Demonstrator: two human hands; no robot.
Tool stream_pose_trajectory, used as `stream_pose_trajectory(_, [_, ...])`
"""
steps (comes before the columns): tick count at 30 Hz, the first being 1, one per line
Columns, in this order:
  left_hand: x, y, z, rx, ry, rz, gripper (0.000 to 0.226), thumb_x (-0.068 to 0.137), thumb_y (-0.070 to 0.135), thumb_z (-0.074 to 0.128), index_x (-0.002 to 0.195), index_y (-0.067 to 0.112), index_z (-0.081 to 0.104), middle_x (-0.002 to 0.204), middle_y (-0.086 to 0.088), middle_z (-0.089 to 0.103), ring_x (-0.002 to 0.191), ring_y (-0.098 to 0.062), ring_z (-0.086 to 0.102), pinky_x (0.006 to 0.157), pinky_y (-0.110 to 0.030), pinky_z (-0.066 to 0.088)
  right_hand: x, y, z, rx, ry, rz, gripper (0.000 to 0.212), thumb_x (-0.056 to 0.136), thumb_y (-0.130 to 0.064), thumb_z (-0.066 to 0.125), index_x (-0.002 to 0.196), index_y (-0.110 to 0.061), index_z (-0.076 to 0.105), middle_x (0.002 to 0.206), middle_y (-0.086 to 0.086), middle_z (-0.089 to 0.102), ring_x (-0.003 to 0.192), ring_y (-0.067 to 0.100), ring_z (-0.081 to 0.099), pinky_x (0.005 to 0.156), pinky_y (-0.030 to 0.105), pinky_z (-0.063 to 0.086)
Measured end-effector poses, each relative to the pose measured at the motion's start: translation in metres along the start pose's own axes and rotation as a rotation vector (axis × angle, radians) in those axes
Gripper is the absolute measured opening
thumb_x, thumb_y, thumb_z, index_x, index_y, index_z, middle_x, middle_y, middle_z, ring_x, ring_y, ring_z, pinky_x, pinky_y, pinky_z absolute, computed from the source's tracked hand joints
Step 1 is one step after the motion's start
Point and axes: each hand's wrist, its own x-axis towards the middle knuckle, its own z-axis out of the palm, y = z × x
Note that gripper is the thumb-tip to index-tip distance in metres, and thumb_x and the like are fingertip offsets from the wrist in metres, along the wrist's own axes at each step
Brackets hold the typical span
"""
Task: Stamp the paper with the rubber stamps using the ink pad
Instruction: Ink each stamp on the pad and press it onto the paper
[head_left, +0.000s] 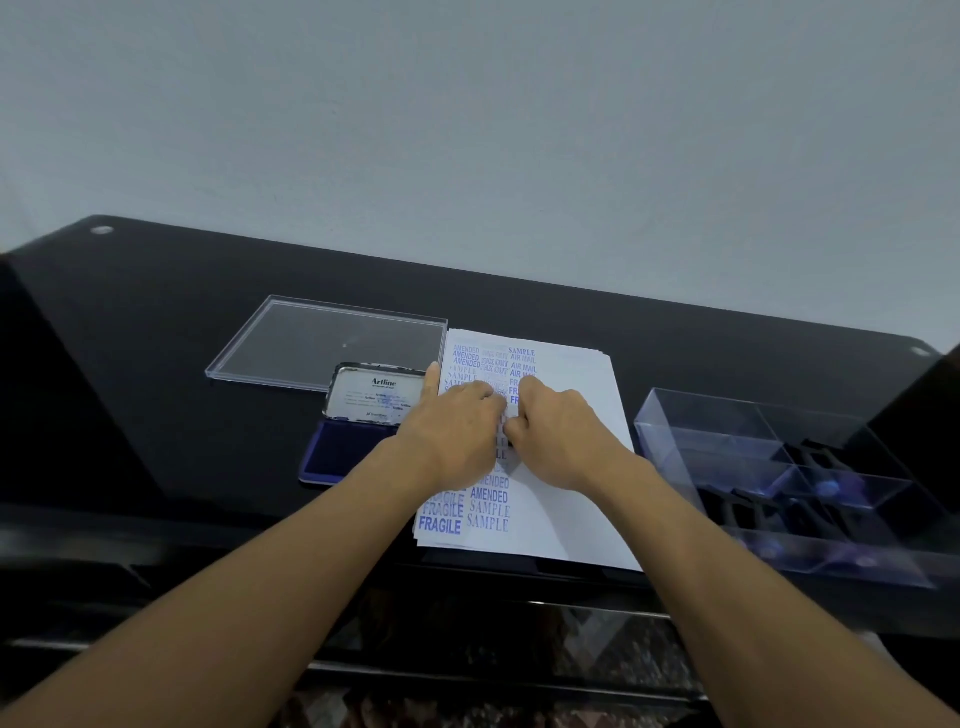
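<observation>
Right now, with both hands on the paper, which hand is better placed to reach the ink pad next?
Left, I'd judge. The open ink pad lies just left of the paper, beside the left hand; the right hand would have to cross over it.

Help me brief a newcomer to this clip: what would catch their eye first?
The left hand and right hand meet over a paper crowded with blue stamp marks such as FRAGILE and SAMPLE; whatever they hold is hidden. An open ink pad lies just left of the paper, and a clear box with stamps stands to its right.
</observation>
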Motion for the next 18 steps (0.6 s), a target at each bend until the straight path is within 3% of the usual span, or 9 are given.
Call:
stream_pose_trajectory(7, [0.000,0.000,0.000,-0.017,0.000,0.000,0.032,0.095,0.016,0.040,0.124,0.019,0.053,0.129,0.003,0.051,0.125,-0.018,0.048,0.120,-0.058,-0.003,0.010,-0.003,-0.012,0.004,-0.052,0.033,0.025,0.098,-0.028,0.043,0.075,-0.022,0.035,0.087,0.008,0.054,0.069,0.019,0.046,0.055,0.032,0.031])
stream_pose_trajectory(13, [0.000,-0.001,0.001,-0.026,-0.001,0.000,0.031,0.096,0.015,0.041,0.125,0.020,0.053,0.131,0.003,0.050,0.127,-0.017,0.047,0.119,-0.058,-0.005,0.004,-0.004,-0.010,0.001,-0.030,0.028,0.026,0.100,-0.029,0.042,0.077,-0.023,0.033,0.085,0.007,0.053,0.068,0.017,0.046,0.053,0.030,0.031])
stream_pose_trajectory(18, [0.000,-0.001,0.001,-0.003,-0.003,0.007,0.037,0.096,0.016,0.042,0.132,0.019,0.050,0.141,0.002,0.046,0.132,-0.017,0.044,0.119,-0.058,-0.005,-0.003,-0.003,-0.002,0.008,0.015,0.011,0.014,0.100,-0.027,0.042,0.091,-0.017,0.039,0.085,0.010,0.055,0.069,0.021,0.049,0.054,0.031,0.032])
